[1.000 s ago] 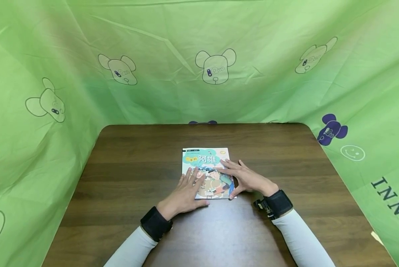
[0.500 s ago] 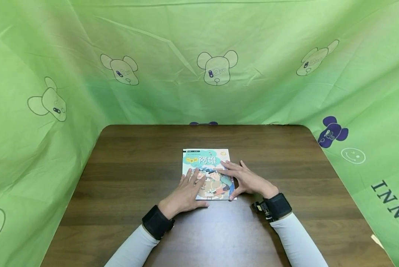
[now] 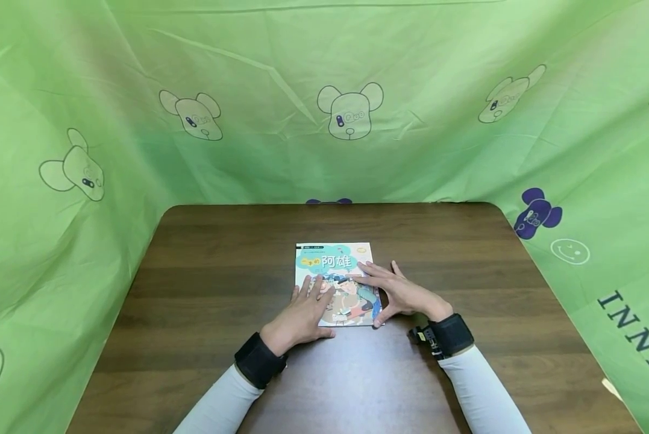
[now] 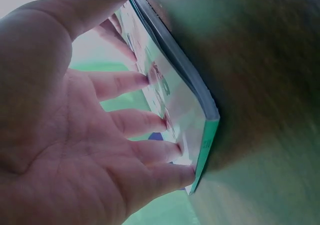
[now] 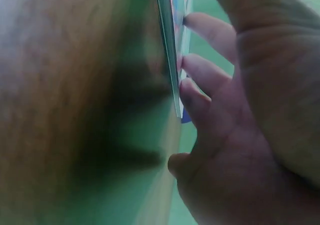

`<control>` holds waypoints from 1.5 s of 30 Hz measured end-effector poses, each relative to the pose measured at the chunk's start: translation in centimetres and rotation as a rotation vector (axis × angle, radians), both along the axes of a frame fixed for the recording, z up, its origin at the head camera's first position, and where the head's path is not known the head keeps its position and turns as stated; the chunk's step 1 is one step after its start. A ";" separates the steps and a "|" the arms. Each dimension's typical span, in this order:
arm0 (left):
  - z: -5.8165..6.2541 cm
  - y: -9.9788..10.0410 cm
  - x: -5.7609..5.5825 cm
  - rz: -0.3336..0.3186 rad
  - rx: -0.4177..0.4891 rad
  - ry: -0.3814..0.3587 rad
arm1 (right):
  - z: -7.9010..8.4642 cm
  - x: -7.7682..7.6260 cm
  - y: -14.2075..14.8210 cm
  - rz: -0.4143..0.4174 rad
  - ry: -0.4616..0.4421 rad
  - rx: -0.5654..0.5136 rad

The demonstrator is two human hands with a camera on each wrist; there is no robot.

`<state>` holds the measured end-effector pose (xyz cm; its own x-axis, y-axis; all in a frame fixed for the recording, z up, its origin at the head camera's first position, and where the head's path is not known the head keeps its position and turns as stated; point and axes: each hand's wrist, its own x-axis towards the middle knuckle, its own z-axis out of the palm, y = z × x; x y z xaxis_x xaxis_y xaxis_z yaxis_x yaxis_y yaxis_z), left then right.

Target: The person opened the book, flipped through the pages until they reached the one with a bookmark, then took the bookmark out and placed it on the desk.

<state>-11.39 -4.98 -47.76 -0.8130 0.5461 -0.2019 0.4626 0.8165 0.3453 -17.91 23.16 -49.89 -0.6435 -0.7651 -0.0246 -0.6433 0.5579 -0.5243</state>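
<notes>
A thin, closed picture book lies flat on the wooden table, its pale cover printed with cartoon figures and a Chinese title. My left hand rests its spread fingertips on the cover's lower left part, the thumb by the bottom edge. In the left wrist view, those fingertips touch the cover near the green spine. My right hand lies at the book's right side. Its fingers reach onto the cover and its thumb is at the lower right corner. In the right wrist view, the little finger stays off the book.
The brown wooden table has rounded far corners. Behind it and along both sides hangs a green cloth with bear-head drawings. A small pale piece sits at the table's right edge. Black bands are on both wrists.
</notes>
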 end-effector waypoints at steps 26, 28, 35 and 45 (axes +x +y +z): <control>-0.1 0.9 -0.2 0.044 -0.037 0.045 | 0.1 -0.6 0.1 0.011 0.020 0.039; -0.1 1.0 -0.2 0.049 -0.042 0.037 | 0.1 -0.6 0.1 0.010 0.024 0.044; -0.3 1.0 -0.3 0.052 -0.051 0.040 | 0.0 -0.6 0.1 0.006 0.042 0.027; -0.4 0.9 0.0 0.037 -0.018 0.115 | 0.0 -0.6 0.0 -0.015 0.097 0.010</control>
<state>-11.37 -4.11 -48.14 -0.8508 0.5126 -0.1157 0.4680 0.8393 0.2768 -18.55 23.14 -49.88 -0.6546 -0.7553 0.0307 -0.6823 0.5728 -0.4543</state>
